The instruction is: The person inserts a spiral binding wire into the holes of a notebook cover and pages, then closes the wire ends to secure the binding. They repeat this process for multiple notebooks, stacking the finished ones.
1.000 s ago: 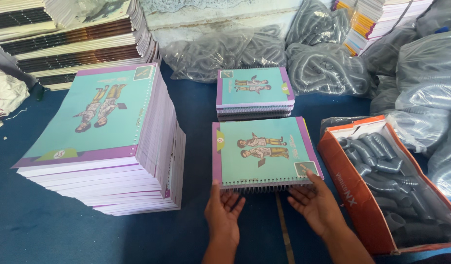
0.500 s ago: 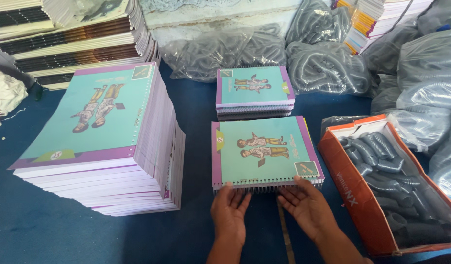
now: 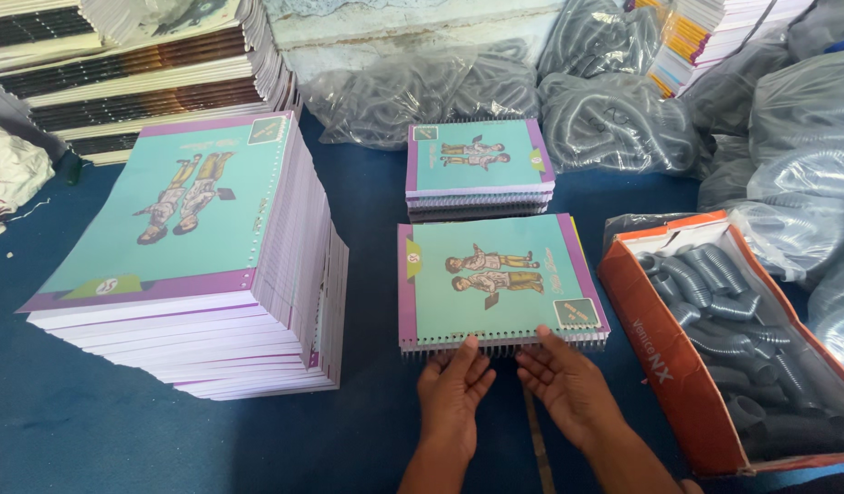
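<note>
A teal notebook with a purple border and a wire spiral along its near edge lies flat on the blue cloth in front of me. My left hand rests with its fingertips on the spiral at the near left. My right hand sits beside it, fingertips touching the spiral near the middle. Both hands have fingers spread and grip nothing. Behind the notebook stands a short stack of bound notebooks.
A tall stack of unbound covers and pages stands at left. An orange box of grey plastic coils lies at right. Clear bags of coils fill the back and right. More stacked books sit at back left.
Both hands have moved closer together along the spiral edge; my right hand slid left from the notebook's right corner towards the middle.
</note>
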